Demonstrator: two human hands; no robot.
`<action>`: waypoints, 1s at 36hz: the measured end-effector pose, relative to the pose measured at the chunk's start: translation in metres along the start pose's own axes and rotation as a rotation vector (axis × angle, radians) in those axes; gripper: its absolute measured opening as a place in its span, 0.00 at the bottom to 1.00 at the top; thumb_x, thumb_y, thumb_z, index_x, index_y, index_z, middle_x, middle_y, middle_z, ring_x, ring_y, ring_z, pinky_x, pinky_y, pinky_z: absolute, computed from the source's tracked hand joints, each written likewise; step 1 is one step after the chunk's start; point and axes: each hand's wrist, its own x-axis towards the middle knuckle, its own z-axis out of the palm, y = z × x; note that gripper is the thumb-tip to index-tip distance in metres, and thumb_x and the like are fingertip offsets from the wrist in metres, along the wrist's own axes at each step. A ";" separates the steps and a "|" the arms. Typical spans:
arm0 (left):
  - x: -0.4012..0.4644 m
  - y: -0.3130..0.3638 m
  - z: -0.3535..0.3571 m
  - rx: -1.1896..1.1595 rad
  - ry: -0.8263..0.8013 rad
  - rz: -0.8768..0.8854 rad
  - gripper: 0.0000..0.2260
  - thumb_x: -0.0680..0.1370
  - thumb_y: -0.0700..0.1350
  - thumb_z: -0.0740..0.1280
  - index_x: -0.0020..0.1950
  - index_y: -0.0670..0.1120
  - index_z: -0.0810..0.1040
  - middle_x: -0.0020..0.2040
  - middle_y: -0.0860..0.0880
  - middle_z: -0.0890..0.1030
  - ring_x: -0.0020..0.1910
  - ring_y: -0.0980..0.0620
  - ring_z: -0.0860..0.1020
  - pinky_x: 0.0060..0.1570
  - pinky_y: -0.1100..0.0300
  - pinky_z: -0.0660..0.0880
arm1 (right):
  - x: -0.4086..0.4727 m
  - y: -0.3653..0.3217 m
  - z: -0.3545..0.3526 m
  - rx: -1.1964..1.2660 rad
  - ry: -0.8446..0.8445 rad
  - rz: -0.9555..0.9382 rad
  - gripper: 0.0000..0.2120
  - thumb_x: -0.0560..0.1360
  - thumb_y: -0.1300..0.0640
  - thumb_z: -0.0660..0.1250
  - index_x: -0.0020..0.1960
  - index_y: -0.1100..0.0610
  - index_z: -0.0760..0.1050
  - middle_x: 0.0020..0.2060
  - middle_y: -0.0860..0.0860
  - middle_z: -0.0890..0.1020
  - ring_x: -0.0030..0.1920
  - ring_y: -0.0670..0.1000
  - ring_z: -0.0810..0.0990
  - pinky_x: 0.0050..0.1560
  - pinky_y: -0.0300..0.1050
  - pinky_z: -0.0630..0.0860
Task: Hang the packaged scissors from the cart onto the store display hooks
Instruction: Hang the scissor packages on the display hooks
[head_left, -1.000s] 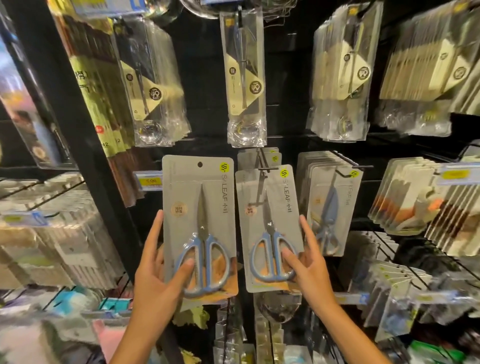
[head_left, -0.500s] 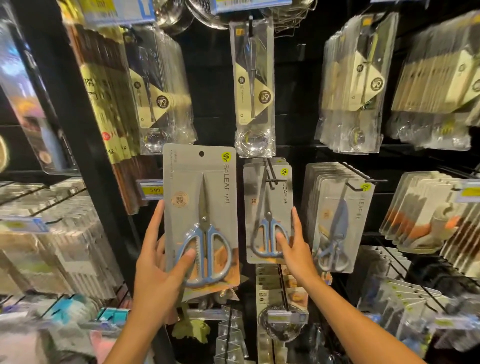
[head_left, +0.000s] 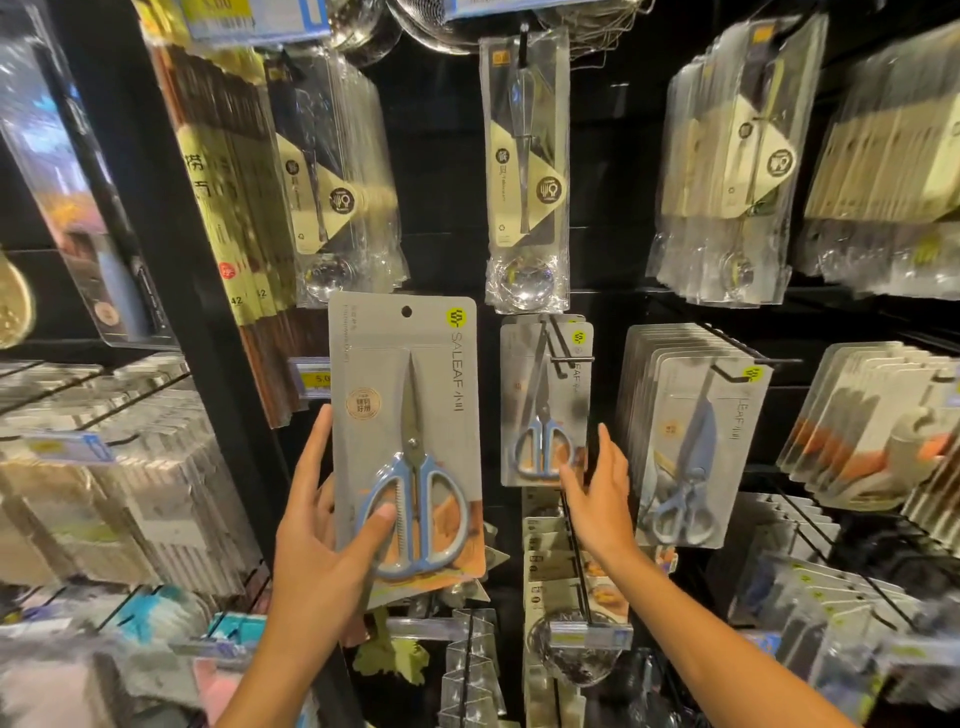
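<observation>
Here your left hand (head_left: 317, 561) is gripping a packaged scissors card (head_left: 408, 431) upright, hang-hole on top, ready for a hook. Your right hand (head_left: 597, 493), its grip released, is touching the hung pack (head_left: 543, 402), probably seating it on its display hook (head_left: 571, 358).

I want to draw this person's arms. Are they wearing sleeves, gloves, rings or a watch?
Nothing shows on either one. The left hand and right hand are bare, with no gloves, rings or watch. Both forearms are uncovered down to the picture's edge, so no sleeves are visible.
</observation>
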 end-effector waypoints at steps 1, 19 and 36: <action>-0.001 -0.001 -0.001 -0.006 -0.003 -0.006 0.40 0.73 0.40 0.72 0.77 0.68 0.60 0.72 0.58 0.76 0.67 0.55 0.78 0.60 0.62 0.78 | -0.005 0.000 0.001 0.000 0.005 -0.003 0.34 0.83 0.46 0.61 0.82 0.47 0.48 0.79 0.48 0.55 0.79 0.53 0.56 0.76 0.54 0.60; -0.019 -0.022 0.009 -0.074 -0.038 -0.046 0.40 0.76 0.36 0.73 0.80 0.62 0.59 0.72 0.53 0.76 0.68 0.50 0.78 0.62 0.52 0.78 | -0.086 -0.111 -0.026 0.484 -0.378 -0.261 0.29 0.83 0.63 0.62 0.80 0.47 0.57 0.54 0.39 0.85 0.55 0.40 0.83 0.54 0.36 0.79; -0.021 -0.055 0.032 0.043 -0.260 -0.147 0.42 0.75 0.40 0.74 0.79 0.65 0.55 0.68 0.62 0.77 0.68 0.58 0.77 0.62 0.59 0.78 | -0.100 -0.066 -0.047 0.426 -0.212 -0.115 0.30 0.82 0.64 0.64 0.77 0.41 0.60 0.60 0.43 0.84 0.60 0.46 0.83 0.56 0.40 0.81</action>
